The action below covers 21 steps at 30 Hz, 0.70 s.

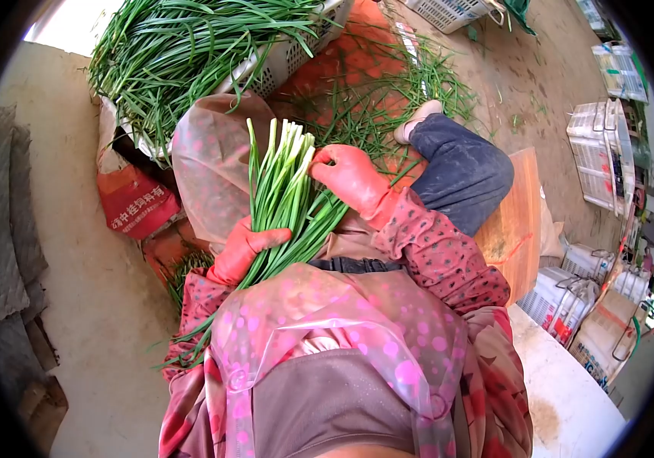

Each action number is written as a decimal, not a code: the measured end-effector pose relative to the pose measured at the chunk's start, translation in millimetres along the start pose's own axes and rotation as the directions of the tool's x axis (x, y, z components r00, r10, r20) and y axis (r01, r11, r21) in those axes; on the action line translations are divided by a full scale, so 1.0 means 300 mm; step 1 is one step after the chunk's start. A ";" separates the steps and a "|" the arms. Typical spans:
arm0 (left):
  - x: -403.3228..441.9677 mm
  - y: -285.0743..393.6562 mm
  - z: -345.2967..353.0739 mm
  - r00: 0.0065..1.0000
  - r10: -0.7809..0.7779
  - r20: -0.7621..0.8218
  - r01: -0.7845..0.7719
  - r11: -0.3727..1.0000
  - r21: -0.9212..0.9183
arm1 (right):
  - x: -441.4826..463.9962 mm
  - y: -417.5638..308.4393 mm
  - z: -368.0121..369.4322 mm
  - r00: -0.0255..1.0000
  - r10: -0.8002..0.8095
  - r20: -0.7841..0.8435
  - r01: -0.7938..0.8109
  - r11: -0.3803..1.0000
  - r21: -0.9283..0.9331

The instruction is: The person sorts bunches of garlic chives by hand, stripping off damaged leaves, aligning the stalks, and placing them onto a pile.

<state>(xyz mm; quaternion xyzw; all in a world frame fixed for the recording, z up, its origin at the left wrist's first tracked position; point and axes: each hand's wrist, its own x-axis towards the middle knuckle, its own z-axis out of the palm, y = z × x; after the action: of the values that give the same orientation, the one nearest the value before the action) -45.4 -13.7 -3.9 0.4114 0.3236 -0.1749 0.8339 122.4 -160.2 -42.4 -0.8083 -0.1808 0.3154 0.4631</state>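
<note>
Bundle of green stalks (pixel 285 183) above the lap (pixel 353 263), pale ends away from the body.
The left hand (pixel 249 248) wrapped its gloved grip around the stalks; a firm, uncrushing hold seemed best. The right hand (pixel 351 177) curled narrowly beside the pale ends, its pinch unclear; fingertip contact would have spared the stems. Beyond lay loose greens (pixel 353 114) and a heaped crate (pixel 273 69).

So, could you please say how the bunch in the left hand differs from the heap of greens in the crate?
The bunch is small; the heap is far larger. The bunch is gathered with pale ends showing, while the heap sprawls loose and mostly green over the crate. Both are long, slender greens.
</note>
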 end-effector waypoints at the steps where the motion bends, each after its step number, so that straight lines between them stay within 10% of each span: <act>1: -0.001 0.006 0.001 1.000 -0.018 0.014 0.018 1.000 -0.010 | -0.001 -0.009 -0.017 0.998 0.046 0.044 -0.049 0.997 0.067; 6: 0.007 0.006 -0.006 0.997 -0.062 0.054 0.065 0.997 -0.041 | -0.016 -0.003 -0.051 0.999 -0.039 0.016 0.040 0.994 -0.104; 9: 0.014 -0.005 -0.017 0.995 -0.064 0.078 0.066 0.998 -0.018 | 0.048 0.031 -0.074 0.679 -0.725 -0.111 0.413 0.503 -0.760; 11: 0.014 -0.011 -0.040 0.989 -0.063 0.135 0.068 0.997 -0.034 | 0.128 0.035 -0.202 0.801 -0.597 0.052 0.147 0.112 -0.983; 13: 0.017 -0.038 -0.075 0.986 -0.064 0.156 0.079 0.992 -0.093 | 0.244 0.129 -0.399 0.719 -0.611 -0.331 0.028 0.501 -0.865; 14: 0.018 -0.045 -0.085 0.983 -0.062 0.173 0.089 0.984 -0.155 | 0.249 0.090 -0.507 0.775 -0.279 -0.568 -0.087 0.842 -0.532; 16: 0.007 -0.041 -0.075 0.983 -0.040 0.177 0.074 0.980 -0.186 | 0.258 0.162 -0.677 0.817 -0.143 -0.559 -0.240 0.797 -0.554; 18: 0.002 -0.044 -0.058 0.990 0.025 0.138 0.022 0.945 -0.327 | 0.247 0.257 -0.726 0.857 -0.027 -0.514 -0.118 0.962 -0.247; 21: 0.017 -0.047 -0.076 0.988 -0.013 0.152 0.062 0.945 -0.321 | 0.043 0.157 -0.536 0.967 0.234 0.103 -0.249 0.955 0.164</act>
<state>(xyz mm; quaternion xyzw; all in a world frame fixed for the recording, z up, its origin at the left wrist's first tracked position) -58.6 -4.2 -25.7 0.2482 0.2932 -0.1651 0.9084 240.9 -278.4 -27.8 -0.7667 -0.0711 0.4173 0.4827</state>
